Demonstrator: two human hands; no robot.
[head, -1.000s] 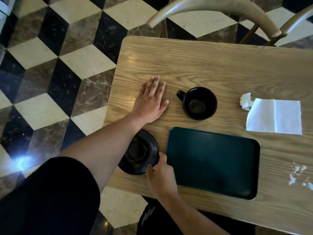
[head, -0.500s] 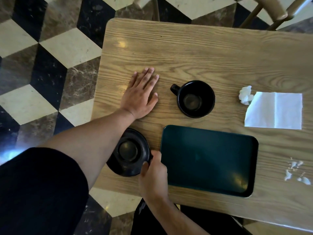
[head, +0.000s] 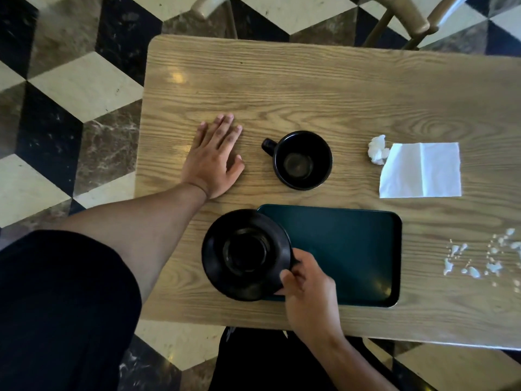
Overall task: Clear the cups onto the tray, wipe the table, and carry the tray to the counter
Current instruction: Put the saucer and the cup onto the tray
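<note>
A black cup on a black saucer is lifted at the left end of the dark green tray, overlapping its left rim. My right hand grips the saucer's near right edge. A second black cup, empty, stands on the wooden table just beyond the tray, its handle pointing left. My left hand rests flat on the table to the left of that cup, fingers straight.
A flat white napkin and a crumpled tissue lie right of the empty cup. White crumbs or drops are scattered at the table's right. Wooden chair backs stand beyond the far edge. Checkered floor lies to the left.
My right hand has lifted the cup and saucer off the table's near left part and moved it right, over the tray's left edge. The left hand stays flat in place.
</note>
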